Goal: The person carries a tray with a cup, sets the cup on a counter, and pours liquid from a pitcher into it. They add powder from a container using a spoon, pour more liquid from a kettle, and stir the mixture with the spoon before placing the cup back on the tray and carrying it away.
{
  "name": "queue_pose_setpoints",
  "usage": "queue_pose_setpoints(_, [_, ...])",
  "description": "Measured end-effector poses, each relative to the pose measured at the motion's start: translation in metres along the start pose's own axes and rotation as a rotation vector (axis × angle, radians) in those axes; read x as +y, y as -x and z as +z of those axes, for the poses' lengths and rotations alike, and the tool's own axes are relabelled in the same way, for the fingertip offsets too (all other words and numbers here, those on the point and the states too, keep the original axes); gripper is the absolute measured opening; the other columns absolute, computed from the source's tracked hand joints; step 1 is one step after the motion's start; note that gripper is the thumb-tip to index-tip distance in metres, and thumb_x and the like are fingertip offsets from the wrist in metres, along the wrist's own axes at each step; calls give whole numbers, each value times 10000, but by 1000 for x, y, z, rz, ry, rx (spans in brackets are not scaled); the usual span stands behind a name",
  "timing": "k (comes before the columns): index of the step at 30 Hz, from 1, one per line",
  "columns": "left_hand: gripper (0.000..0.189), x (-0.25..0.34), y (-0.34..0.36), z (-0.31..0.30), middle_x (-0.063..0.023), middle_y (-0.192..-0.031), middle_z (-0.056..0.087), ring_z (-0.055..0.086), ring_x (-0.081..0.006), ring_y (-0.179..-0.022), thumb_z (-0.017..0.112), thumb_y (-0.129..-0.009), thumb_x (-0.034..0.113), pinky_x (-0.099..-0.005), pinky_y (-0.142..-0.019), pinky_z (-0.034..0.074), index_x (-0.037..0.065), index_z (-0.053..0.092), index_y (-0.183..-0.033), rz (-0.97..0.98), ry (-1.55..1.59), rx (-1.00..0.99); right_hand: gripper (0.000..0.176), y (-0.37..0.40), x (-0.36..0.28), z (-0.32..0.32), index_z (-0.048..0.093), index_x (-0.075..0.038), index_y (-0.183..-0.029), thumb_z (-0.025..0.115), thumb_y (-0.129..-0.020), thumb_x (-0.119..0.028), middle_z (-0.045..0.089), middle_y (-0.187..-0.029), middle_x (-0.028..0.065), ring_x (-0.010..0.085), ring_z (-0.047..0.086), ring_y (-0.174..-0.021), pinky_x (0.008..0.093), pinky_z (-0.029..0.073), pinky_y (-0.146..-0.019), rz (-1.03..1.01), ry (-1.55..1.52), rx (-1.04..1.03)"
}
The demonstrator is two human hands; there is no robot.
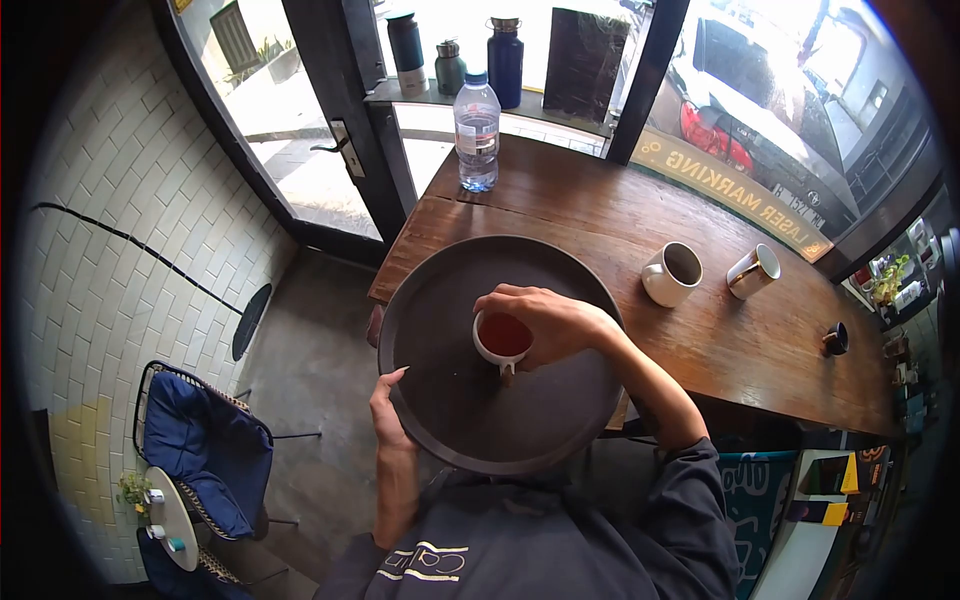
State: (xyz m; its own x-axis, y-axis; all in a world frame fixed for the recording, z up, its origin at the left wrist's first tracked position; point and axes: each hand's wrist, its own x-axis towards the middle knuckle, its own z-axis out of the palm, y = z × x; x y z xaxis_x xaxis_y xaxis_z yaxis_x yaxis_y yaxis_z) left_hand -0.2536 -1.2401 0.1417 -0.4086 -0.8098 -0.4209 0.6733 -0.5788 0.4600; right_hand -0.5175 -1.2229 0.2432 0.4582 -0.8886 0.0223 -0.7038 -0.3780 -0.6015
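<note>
A large round dark tray (450,430) is held in front of my body, its far part over the wooden table's near left edge. My left hand (390,408) grips the tray's left rim, with the thumb on top and the other fingers hidden below. Near the tray's middle is a white cup (486,348) with reddish liquid in it, its handle toward me. My right hand (535,318) reaches in from the right and holds the cup by its far and right sides. Whether the cup's base touches the tray cannot be seen.
On the wooden table (570,220) stand a clear water bottle (477,140), a white mug (668,285), a white and gold cup (748,275) and a small dark cup (834,340). Flasks line the window ledge. A blue-cushioned chair (205,450) is at lower left.
</note>
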Motion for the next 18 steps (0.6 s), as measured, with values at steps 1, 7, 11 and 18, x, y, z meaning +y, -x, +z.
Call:
queue_pose_setpoints(1, [295,0,0,-1,-115,-951,677,652,-245,-852,549,-814,225,-338,-789,527,8,636,-994,-12,18,-29,794,-1,3,-2,465,-65,-1251,817,-547,-171,531,-1162,115,318,514,-1135,406,447,-947,-4,3,-1])
queue_pose_setpoints(7, [302,-8,7,-8,-133,-953,670,649,-260,-866,538,-818,224,-347,-799,529,-10,628,-985,10,26,51,668,-5,24,-43,562,-50,-1116,818,-517,-195,558,-1158,138,312,540,-1090,401,446,-919,12,131,239])
queue_pose_setpoints(11, [295,-9,12,-15,-127,-942,670,648,-256,-857,552,-808,218,-343,-791,528,-7,629,-984,-4,25,23,589,-17,66,-70,594,-40,-1041,815,-538,-253,582,-1103,151,302,563,-1054,382,447,-910,122,193,389])
queue_pose_setpoints(18, [304,-10,15,-19,-104,-936,667,641,-241,-831,588,-794,231,-330,-770,523,8,627,-996,11,2,52,753,-37,132,-80,525,9,-1104,830,-513,-341,587,-1075,195,310,559,-1057,366,434,-931,451,244,518])
